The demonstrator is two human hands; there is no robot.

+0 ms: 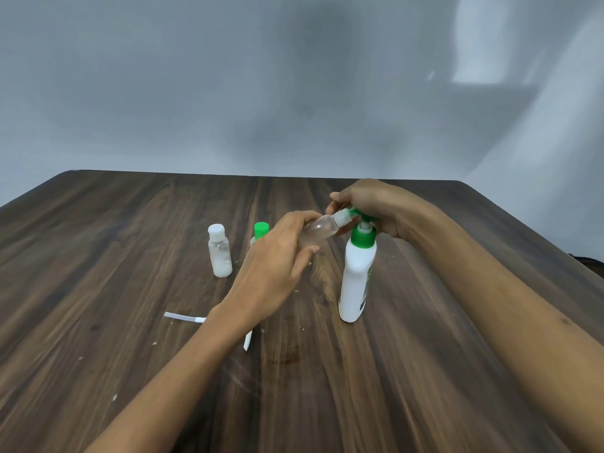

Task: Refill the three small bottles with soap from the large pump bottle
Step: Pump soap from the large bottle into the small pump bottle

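My left hand (277, 256) grips a small clear bottle (322, 228), tilted with its open neck against the spout of the large white pump bottle (356, 279). That big bottle stands upright on the wooden table (130, 289). My right hand (376, 207) curls over its green pump head (361, 235). A second small bottle (219, 251) with a white cap stands to the left, part full of white soap. Behind my left hand a third small bottle with a green cap (261, 230) is mostly hidden.
A thin white tube piece (184, 317) lies on the table near my left wrist, and another white piece (247, 341) pokes out below my forearm. Small white crumbs are scattered over the wood. A grey wall rises behind the table's far edge.
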